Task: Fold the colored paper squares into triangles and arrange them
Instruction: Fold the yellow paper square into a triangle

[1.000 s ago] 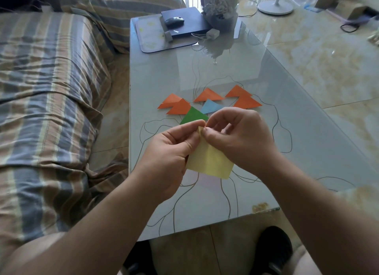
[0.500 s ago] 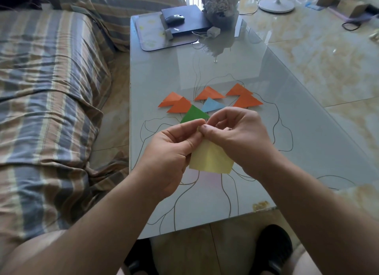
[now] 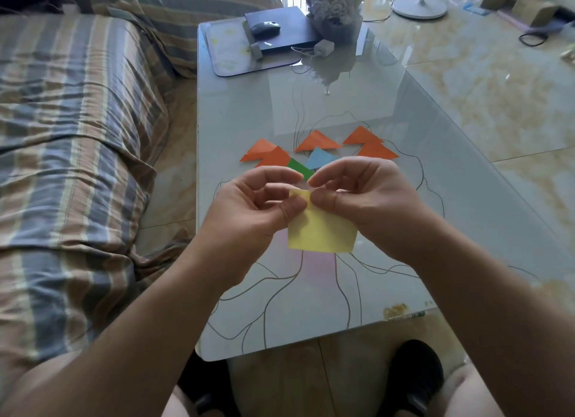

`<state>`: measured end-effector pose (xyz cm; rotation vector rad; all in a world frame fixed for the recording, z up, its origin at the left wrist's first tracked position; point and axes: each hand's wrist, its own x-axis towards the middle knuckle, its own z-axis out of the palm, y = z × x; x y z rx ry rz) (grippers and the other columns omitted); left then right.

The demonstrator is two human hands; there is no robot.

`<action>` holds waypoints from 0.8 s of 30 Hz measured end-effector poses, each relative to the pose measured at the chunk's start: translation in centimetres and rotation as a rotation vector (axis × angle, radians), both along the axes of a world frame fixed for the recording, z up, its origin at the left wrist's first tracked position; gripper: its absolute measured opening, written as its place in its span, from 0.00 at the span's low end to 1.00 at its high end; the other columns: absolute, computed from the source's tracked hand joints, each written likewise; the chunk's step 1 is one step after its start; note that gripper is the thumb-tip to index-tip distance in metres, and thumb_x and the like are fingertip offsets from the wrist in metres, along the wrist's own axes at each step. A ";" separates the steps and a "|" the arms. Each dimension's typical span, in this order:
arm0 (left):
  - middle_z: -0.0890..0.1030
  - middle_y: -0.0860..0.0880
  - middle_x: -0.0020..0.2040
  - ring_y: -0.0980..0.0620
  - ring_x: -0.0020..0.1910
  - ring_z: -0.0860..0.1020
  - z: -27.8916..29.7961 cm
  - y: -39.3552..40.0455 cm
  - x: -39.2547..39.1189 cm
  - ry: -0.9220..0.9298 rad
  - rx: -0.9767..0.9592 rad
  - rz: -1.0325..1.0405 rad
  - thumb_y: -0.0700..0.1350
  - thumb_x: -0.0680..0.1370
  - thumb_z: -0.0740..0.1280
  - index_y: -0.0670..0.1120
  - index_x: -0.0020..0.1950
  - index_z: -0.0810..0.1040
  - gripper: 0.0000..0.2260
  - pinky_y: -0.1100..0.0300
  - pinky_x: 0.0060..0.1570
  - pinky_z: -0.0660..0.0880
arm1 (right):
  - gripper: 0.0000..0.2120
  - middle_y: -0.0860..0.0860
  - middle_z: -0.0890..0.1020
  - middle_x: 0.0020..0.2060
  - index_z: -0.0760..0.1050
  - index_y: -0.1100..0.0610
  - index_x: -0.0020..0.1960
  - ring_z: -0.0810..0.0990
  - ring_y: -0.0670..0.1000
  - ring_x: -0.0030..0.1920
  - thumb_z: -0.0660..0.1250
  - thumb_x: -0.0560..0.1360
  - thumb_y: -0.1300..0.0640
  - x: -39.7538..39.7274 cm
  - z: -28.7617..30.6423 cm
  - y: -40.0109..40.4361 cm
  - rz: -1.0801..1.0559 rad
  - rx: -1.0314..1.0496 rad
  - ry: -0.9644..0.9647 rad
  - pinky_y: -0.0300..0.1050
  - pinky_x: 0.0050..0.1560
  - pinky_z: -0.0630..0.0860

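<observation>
A yellow paper square (image 3: 322, 230) hangs above the glass table (image 3: 420, 155), held at its top corner. My left hand (image 3: 252, 211) pinches that corner between thumb and fingers, and my right hand (image 3: 370, 198) pinches it from the other side. Beyond my hands lie several folded orange triangles (image 3: 317, 141), a blue triangle (image 3: 320, 158) and a green triangle (image 3: 300, 167), the green one partly hidden by my fingers.
A striped sofa (image 3: 71, 136) runs along the table's left side. At the far end stand a black laptop (image 3: 280, 30) with a mouse (image 3: 265, 28), a grey mat (image 3: 230, 52), a white charger (image 3: 323, 47) and a vase (image 3: 337, 9). A dark shoe (image 3: 410, 373) is under the near edge.
The yellow paper has turned so its lower edge lies more level, and my fingers have spread a little at the top corner. The triangles on the table have not moved.
</observation>
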<state>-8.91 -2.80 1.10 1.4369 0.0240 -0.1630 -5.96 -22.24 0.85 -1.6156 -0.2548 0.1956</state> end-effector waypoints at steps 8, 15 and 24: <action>0.85 0.44 0.43 0.46 0.43 0.84 -0.1 0.1 0.2 0.036 -0.008 0.005 0.42 0.69 0.76 0.50 0.44 0.85 0.06 0.50 0.50 0.82 | 0.10 0.63 0.84 0.43 0.84 0.54 0.44 0.80 0.56 0.39 0.75 0.74 0.69 0.1 0.1 -0.1 0.072 -0.014 -0.093 0.54 0.43 0.78; 0.85 0.39 0.46 0.42 0.48 0.86 -0.1 -0.1 0.3 0.090 -0.035 0.100 0.41 0.66 0.76 0.43 0.48 0.82 0.12 0.47 0.52 0.84 | 0.09 0.47 0.83 0.46 0.85 0.44 0.46 0.83 0.53 0.48 0.79 0.68 0.44 0.3 -0.8 0.0 -0.009 -0.335 -0.214 0.59 0.50 0.81; 0.85 0.40 0.43 0.43 0.45 0.85 -0.4 -0.6 0.3 0.115 -0.073 0.127 0.39 0.65 0.76 0.44 0.42 0.83 0.08 0.49 0.51 0.84 | 0.08 0.44 0.82 0.49 0.84 0.46 0.49 0.82 0.51 0.49 0.80 0.72 0.54 0.3 -0.8 0.0 -0.019 -0.288 -0.195 0.59 0.51 0.81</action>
